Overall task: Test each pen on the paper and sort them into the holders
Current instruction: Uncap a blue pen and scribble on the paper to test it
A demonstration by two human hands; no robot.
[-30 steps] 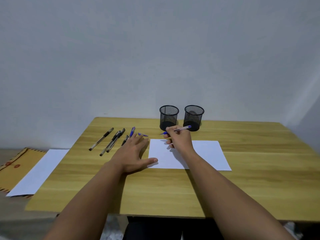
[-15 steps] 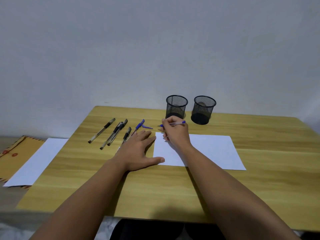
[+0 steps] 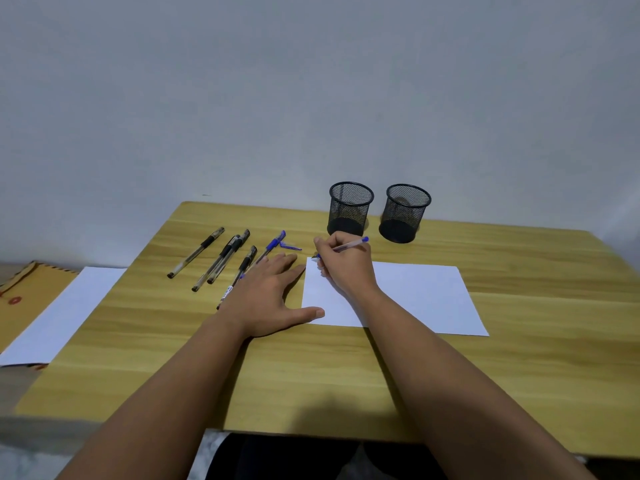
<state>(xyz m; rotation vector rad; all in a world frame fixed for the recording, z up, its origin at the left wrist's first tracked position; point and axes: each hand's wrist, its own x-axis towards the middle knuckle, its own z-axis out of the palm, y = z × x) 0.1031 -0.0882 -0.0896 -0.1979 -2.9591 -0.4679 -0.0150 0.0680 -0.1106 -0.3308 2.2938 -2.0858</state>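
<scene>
Two black wire-mesh cylindrical pen holders, the left holder [image 3: 350, 208] and the right holder [image 3: 404, 213], stand upright side by side near the far edge of the light wooden bench [image 3: 346, 375]. A white sheet of paper [image 3: 415, 296] lies flat just in front of them. The right hand [image 3: 346, 263] curls its fingers round a clear-barrelled blue pen [image 3: 349, 244], whose tip meets the paper's far left corner. The left hand [image 3: 268, 296] lies flat with fingers straight on the bench, its thumb touching the paper's left edge. Left of it, toward the far left corner, lie four black-grip clear pens [image 3: 221, 259], another blue pen [image 3: 272, 245] and a loose blue pen cap [image 3: 290, 247]. Beyond the bench's left edge lie another white sheet [image 3: 65, 311] and a brown envelope [image 3: 31, 289].
</scene>
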